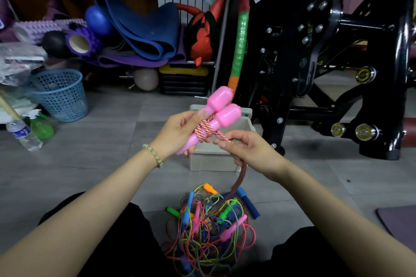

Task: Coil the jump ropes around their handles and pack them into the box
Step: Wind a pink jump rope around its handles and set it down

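My left hand [177, 134] grips two pink jump-rope handles [219, 105] held side by side, tilted up to the right. A red-and-white braided rope [203, 129] is wound a few turns around their thin parts. My right hand [245, 149] pinches that rope just right of the handles; the rest of it hangs down [239, 177] to the floor. Behind and below my hands stands a grey plastic box [212, 161], partly hidden. On the floor between my knees lies a tangled pile of coloured jump ropes [210, 227] with blue, green, orange and pink handles.
A black exercise machine [333, 69] fills the right side, close to the box. A blue mesh basket [59, 94], a water bottle [23, 134] and a green spray bottle stand at the left. Rolled mats, foam rollers and balls are stacked at the back.
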Demonstrator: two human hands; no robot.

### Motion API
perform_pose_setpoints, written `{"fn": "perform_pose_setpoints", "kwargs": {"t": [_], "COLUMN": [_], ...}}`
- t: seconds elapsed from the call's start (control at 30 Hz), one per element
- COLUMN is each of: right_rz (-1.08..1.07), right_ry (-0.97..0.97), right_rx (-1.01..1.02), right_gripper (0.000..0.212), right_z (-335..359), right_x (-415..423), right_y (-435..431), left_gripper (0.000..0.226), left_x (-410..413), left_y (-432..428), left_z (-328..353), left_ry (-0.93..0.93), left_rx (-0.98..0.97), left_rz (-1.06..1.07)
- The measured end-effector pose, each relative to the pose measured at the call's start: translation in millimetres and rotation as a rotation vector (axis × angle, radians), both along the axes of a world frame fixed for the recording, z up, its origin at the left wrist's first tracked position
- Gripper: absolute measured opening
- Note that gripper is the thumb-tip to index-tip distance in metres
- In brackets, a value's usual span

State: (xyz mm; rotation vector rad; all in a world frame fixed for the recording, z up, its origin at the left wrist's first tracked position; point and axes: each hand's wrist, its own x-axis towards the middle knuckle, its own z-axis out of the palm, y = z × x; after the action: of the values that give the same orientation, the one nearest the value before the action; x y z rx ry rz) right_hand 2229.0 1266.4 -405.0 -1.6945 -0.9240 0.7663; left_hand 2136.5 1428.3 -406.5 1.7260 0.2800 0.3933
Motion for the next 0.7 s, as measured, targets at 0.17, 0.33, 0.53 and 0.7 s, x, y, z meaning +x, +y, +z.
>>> {"fn": "perform_pose_setpoints", "kwargs": {"t": [0.17, 0.33, 0.53, 0.7], "right_rz": [-0.088, -0.042, -0.158, -0.219], "right_ry": [-0.241, -0.279, -0.521, -0.476], "right_rx": [-0.069, -0.148, -0.099, -0.076], "right_gripper": [0.025, 0.023, 0.024, 0.024], "right_z": [-2, 15, 21, 20], "right_x": [-7, -8, 4, -5], "right_y": [1, 6, 8, 12], "left_gripper": [0.021, 0.021, 0.023, 0.036], "left_x": [5, 10, 4, 1], "left_y": [2, 7, 5, 5], "left_z": [-2, -5, 1, 12], "left_ry": [0.051, 0.117, 0.257, 0.294], "left_rx": [0.109, 0.19, 0.374, 0.664], "left_rz": [0.068, 0.114, -0.087, -0.145]}}
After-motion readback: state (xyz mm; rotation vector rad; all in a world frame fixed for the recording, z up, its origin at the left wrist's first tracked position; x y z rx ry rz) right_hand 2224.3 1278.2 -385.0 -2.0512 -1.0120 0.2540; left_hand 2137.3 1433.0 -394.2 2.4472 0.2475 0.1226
